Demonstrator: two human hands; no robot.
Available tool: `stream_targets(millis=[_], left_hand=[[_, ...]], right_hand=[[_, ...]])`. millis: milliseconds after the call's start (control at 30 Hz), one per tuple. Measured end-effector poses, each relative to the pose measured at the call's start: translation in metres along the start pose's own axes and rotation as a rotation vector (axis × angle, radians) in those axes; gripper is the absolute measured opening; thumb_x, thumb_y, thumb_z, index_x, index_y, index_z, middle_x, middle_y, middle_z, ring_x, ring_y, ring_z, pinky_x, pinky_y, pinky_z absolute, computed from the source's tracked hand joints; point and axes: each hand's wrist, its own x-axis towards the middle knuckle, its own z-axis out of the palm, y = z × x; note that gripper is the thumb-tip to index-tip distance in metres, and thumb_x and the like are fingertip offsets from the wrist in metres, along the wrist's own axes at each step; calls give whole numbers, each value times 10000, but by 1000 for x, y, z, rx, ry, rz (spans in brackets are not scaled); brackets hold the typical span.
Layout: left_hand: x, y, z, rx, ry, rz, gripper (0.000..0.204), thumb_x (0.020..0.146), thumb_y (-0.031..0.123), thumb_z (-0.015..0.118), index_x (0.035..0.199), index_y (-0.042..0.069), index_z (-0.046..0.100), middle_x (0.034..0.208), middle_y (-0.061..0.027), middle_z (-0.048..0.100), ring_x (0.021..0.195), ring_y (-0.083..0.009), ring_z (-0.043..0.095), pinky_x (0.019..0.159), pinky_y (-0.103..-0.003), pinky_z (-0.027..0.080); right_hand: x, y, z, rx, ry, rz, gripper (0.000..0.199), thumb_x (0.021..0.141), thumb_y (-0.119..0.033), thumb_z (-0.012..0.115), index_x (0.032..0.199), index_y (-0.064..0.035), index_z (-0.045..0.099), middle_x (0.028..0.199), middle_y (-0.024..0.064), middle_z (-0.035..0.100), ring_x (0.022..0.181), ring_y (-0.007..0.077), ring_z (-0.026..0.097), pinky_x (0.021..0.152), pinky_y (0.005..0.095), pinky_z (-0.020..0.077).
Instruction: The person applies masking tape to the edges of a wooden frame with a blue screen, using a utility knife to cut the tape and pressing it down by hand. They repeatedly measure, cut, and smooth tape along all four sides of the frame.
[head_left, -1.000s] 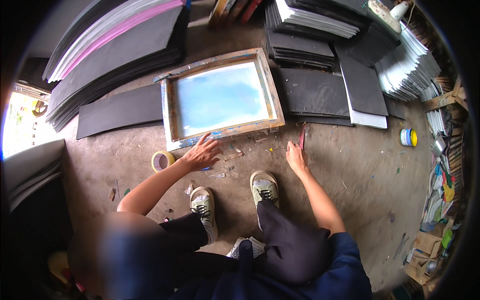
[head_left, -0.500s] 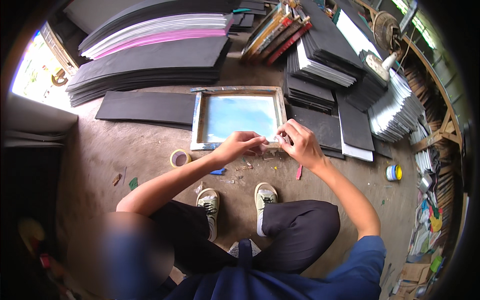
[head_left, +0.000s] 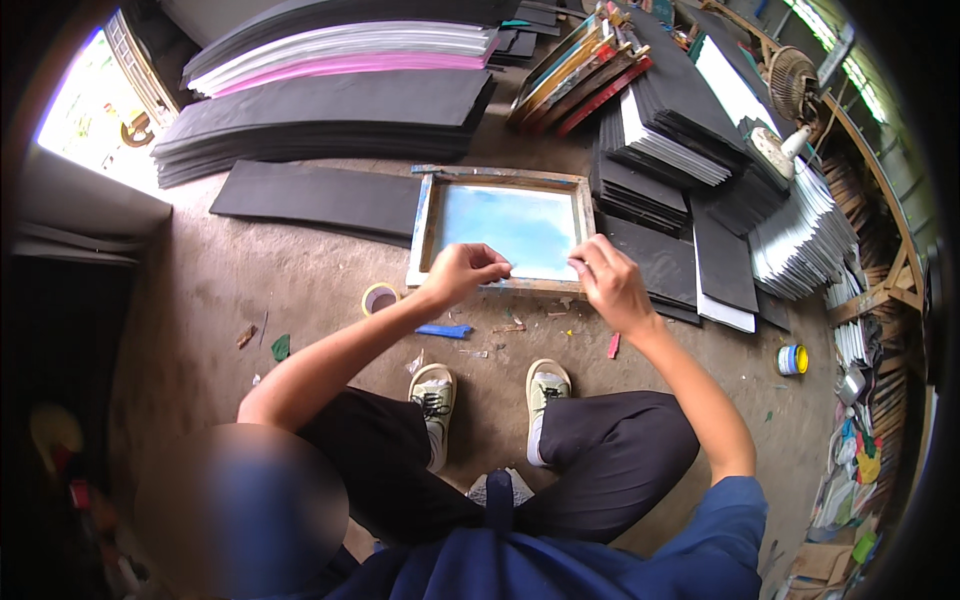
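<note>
A wooden-framed printing screen (head_left: 436,220) lies on the floor before me, its mesh pale blue and white. Over its near left part, my left hand (head_left: 464,274) is closed in a pinch, thumb against fingertips. My right hand (head_left: 610,283) pinches likewise above the near right corner. A gap separates the two hands, level with the frame's near edge. Whatever is between the fingertips, if anything, is too small to make out. Left of my left wrist, partly behind the forearm, lies a roll of tape (head_left: 380,298).
Stacks of black sheets (head_left: 320,115) stand behind and left; more stacks (head_left: 675,150) rise right. Several other frames (head_left: 575,75) lean at the back. Scraps and a blue strip (head_left: 443,331) litter the floor. A yellow-blue can (head_left: 792,360) and a fan (head_left: 790,80) are right.
My hands have drawn apart, the left moving left relative to the screen and the right staying near its corner. The whole view has shifted slightly, and more of the blue strip shows.
</note>
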Motion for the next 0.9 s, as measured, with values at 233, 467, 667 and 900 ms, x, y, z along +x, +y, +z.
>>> stream_targets(millis=[233,467,667,900], left_hand=[[-22,-89,-53,560,50,98,157,756,103,644,906,59,627,789,-109,663,717,-222,650,671,-327,506],[-31,-205,-34,499,174,-34,118,750,67,605,840,37,676,801,-159,647,778,-301,622,728,-369,483],[-22,-281,-9,611,122,157,105,781,86,579,764,-17,571,717,-161,586,667,-348,556,634,-412,450],[11,-251,8,466,14,74,136,814,84,554,754,-15,483,766,-177,561,734,-363,554,664,-434,441]], right_hand=[[-10,27,57,118,-553,80,98,804,-123,572,865,-51,546,853,108,569,790,296,587,678,390,482],[-6,40,176,176,-853,-167,111,780,-102,559,871,-50,524,838,113,566,860,283,576,754,397,471],[-25,54,201,247,-1001,-165,127,749,-48,536,875,-54,549,854,107,574,876,281,570,761,397,466],[-85,91,225,555,-954,344,107,780,-54,519,877,-41,564,876,147,592,888,286,585,786,387,464]])
